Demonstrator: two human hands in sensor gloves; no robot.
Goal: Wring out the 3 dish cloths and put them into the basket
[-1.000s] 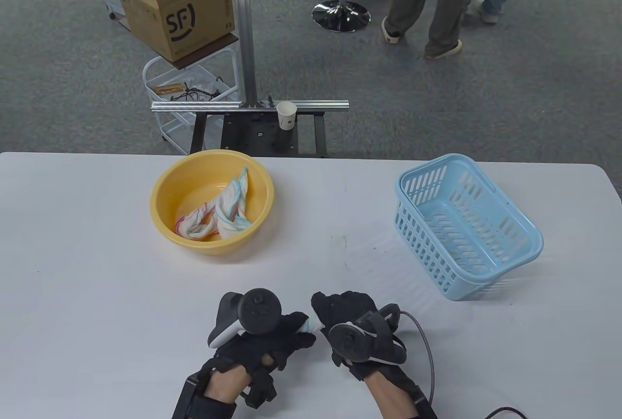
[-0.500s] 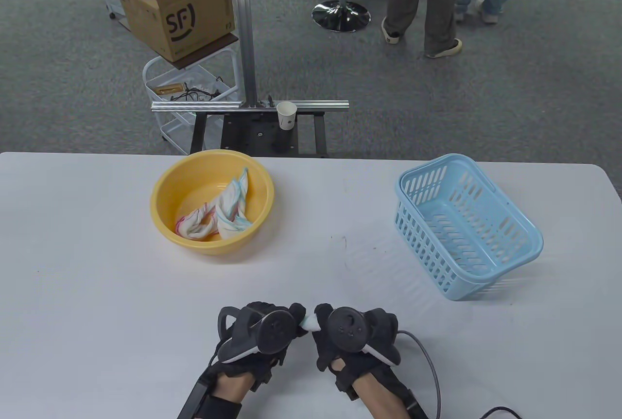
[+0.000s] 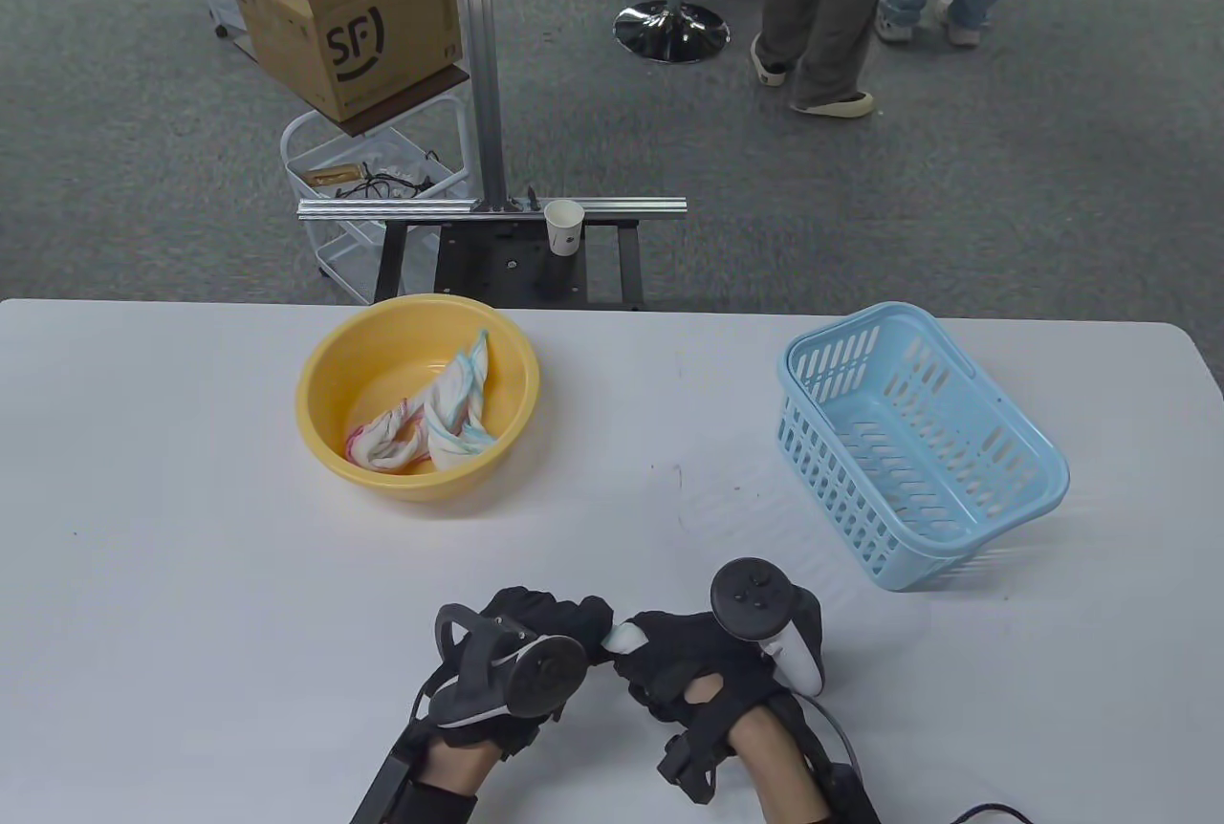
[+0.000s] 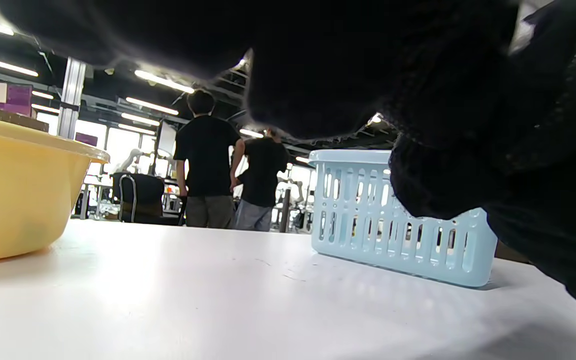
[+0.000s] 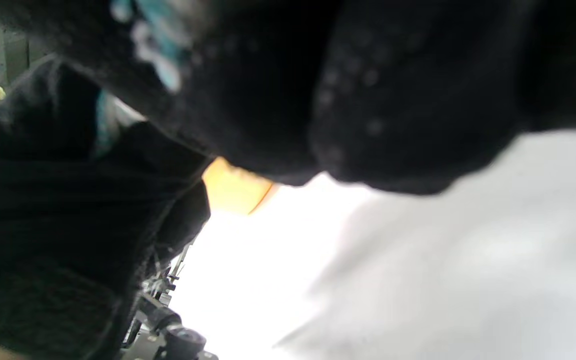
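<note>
In the table view, both gloved hands sit at the bottom centre of the frame, fists close together. The left hand [image 3: 521, 647] and right hand [image 3: 703, 661] each curl their fingers round opposite ends of one dish cloth [image 3: 623, 639], of which only a small white-blue piece shows in the gap between them. Two more dish cloths [image 3: 435, 418] lie twisted in the yellow basin [image 3: 325, 365] at centre left. The blue basket [image 3: 1038, 456] stands at centre right, with nothing visible inside it, well apart from the hands.

In the left wrist view, dark glove fills the top and right; the basin's wall [image 4: 13, 200] is at the left edge, the basket [image 4: 368, 220] right of centre on the white table [image 4: 193, 300].

In the right wrist view, blurred glove covers the top and left, with a sliver of blue-white cloth [image 5: 160, 60] at upper left, pressed among the fingers.
</note>
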